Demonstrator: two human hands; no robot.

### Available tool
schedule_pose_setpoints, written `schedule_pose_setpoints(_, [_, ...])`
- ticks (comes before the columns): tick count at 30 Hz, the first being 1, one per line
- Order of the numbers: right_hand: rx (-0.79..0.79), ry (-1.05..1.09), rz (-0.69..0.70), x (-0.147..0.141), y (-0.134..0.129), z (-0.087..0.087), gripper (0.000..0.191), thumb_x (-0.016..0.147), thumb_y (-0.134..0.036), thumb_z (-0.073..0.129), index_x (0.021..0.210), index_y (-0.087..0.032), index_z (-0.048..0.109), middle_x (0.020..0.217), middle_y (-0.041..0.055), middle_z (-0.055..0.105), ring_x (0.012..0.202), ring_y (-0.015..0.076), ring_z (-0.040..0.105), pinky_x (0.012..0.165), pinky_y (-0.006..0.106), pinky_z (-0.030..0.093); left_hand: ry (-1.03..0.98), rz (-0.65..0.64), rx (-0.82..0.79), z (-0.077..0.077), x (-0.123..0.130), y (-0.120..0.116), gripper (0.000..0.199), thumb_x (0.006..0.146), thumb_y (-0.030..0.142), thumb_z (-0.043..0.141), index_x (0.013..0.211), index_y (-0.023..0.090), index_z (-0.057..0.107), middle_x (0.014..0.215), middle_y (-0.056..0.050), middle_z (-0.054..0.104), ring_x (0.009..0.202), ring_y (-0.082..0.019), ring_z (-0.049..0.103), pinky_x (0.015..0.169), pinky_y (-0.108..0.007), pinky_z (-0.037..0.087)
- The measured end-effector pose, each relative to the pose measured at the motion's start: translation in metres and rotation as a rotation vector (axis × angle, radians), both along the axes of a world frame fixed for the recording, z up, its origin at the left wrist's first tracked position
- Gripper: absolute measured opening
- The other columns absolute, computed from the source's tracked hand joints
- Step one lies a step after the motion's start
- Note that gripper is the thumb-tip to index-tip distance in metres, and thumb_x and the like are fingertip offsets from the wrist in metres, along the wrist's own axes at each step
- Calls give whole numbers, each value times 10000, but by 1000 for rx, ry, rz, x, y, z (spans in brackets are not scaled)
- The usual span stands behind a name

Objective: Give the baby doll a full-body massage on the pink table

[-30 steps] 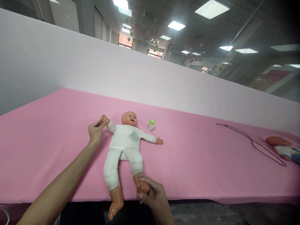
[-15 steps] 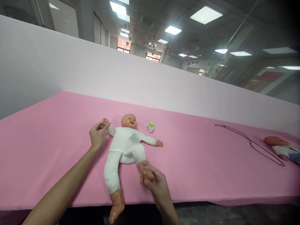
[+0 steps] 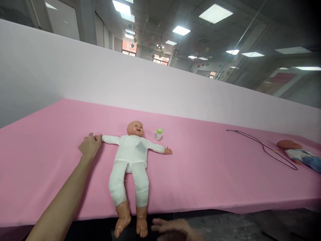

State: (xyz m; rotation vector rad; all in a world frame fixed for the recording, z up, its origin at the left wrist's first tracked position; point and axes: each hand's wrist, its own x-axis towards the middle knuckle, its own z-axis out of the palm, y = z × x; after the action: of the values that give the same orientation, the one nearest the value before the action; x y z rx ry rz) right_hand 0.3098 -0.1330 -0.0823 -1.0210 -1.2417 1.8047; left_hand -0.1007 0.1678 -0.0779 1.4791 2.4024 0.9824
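Observation:
A baby doll point(image 3: 131, 150) in a white top and trousers lies on its back on the pink cloth, its bare feet over the front edge. My left hand point(image 3: 90, 145) is closed around the doll's hand on the left, and that arm of the doll is stretched out sideways. Beside the doll's feet, my right hand point(image 3: 175, 229) is off the doll with its fingers stretched out, blurred and partly cut off by the bottom of the view. The doll's other arm and both legs lie flat.
A small jar with a green lid point(image 3: 158, 134) stands near the doll's head. Further right are a looped black cord point(image 3: 263, 147) and a second doll point(image 3: 291, 147) in white and blue. The pink table point(image 3: 200, 174) has a white partition point(image 3: 163, 90) behind it.
My right hand has let go of the doll's foot and drawn back toward the bottom edge; that leg now lies straight. My left hand has moved the doll's arm outward from bent to straight.

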Motion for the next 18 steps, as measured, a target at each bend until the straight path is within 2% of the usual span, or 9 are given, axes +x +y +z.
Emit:
schedule_pose_setpoints(1, [14,12,-34,7,10,14,559,720,-606,909,1169,-290,802,1362,189,712,1196,387,721,999,560,564,39,-8,48,5,6,1,581,947,560,496,1290,132,687,1124,-268,705,1024,-454,665,835,-530,491])
schedule_pose_setpoints(2, [9,45,-129,11,25,26,598,782,-646,845,1236,-263,772,1341,204,719,1120,370,752,972,561,578,63,-32,109,12,14,3,643,957,581,486,1382,125,641,1191,-272,685,1075,-452,654,866,-530,493])
schedule_pose_setpoints(3, [-39,81,-200,12,44,35,606,860,-650,772,1299,-233,736,1401,211,683,1152,349,743,1045,559,543,67,-78,170,19,26,7,686,969,599,469,1446,123,599,1230,-266,673,1112,-440,646,900,-523,492])
schedule_pose_setpoints(5, [-99,155,-319,4,92,44,529,954,-557,712,1284,-144,716,1448,221,647,1272,305,687,1176,490,460,2,-210,243,32,56,15,731,993,621,432,1513,118,539,1241,-237,678,1141,-399,649,955,-489,488])
schedule_pose_setpoints(8, [-274,174,-341,-23,169,36,450,1016,-489,645,1157,-68,714,1314,230,716,1228,266,710,1180,414,473,-143,-419,200,44,106,27,838,1005,678,383,1598,87,411,1330,-250,659,1224,-376,640,999,-448,478])
schedule_pose_setpoints(11, [-280,168,-372,-55,224,23,366,1042,-461,610,1112,-112,694,1127,163,776,1111,215,746,1120,373,525,-190,-521,-3,44,140,32,949,977,775,340,1646,103,302,1404,-292,630,1298,-428,617,1013,-482,461])
schedule_pose_setpoints(13, [-244,180,-377,-73,245,21,365,1045,-475,600,1097,-124,688,1031,131,785,1040,207,758,1056,346,561,-166,-519,-127,40,149,34,1004,942,824,346,1647,112,276,1338,-304,673,1266,-469,638,994,-514,460])
schedule_pose_setpoints(15, [-158,192,-373,-89,256,20,429,1036,-529,594,1085,-112,685,966,108,781,993,211,761,988,323,577,-158,-505,-184,36,149,34,1071,901,864,381,1653,115,238,1301,-303,697,1244,-486,651,973,-522,467])
schedule_pose_setpoints(18, [173,100,-391,-104,261,19,593,1000,-648,576,1077,-69,673,898,90,758,921,209,758,854,292,575,-204,-507,-186,33,143,36,1156,836,905,465,1663,142,201,1372,-282,671,1280,-481,633,989,-515,466])
